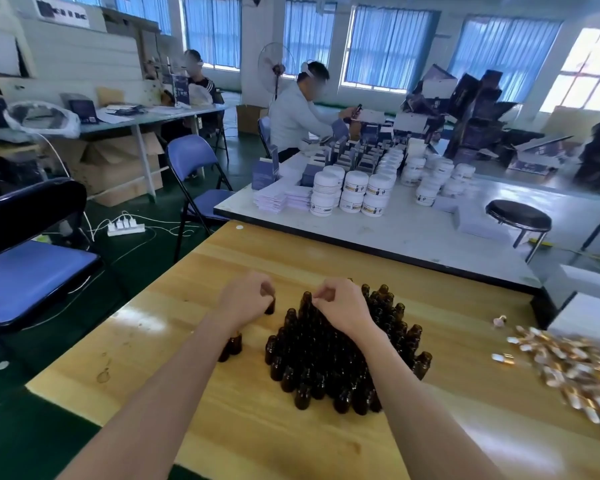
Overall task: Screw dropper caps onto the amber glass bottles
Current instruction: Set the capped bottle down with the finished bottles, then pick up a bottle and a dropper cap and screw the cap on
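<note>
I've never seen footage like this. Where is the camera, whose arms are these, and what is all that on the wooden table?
There is no machine here. A person wears a wide-angle camera on the head, so this single picture looks down along their own bare arms. On the wooden table stands a dense cluster of uncapped amber glass bottles, with two more bottles apart to the left. At the right edge lies a pile of gold-and-white dropper caps. The left hand grips the top of a single amber bottle standing beside the cluster. The right hand is curled at a bottle neck on the cluster's far side, but I cannot tell whether it pinches it.
</note>
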